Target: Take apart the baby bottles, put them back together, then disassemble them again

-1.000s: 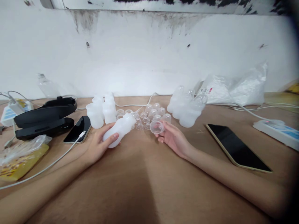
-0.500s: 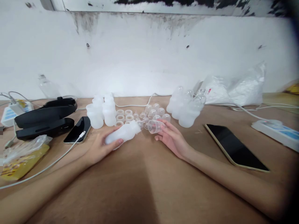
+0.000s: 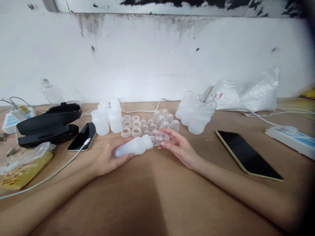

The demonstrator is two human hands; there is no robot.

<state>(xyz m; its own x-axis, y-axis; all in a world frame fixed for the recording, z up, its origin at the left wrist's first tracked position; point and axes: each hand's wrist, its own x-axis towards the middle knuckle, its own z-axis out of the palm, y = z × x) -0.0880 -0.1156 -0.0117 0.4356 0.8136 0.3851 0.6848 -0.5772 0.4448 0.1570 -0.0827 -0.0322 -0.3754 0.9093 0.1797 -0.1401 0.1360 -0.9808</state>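
Note:
My left hand is wrapped round a white baby bottle that lies tilted, its collared top pointing right. Between the fingers of my right hand is a clear bottle cap, its open end over the bottle's teat. Just behind them are white collar rings in rows, clear teats and several clear domed caps. Bottle bodies without tops stand at the left. Capped bottles stand together at the right.
A phone lies on the right, another phone on the left with a white cable across it. Black cases, a yellow packet, power strips and a plastic bag surround the work area.
The cap in my right hand has come left and down onto the bottle's top end. My left hand has moved the bottle slightly right and lower.

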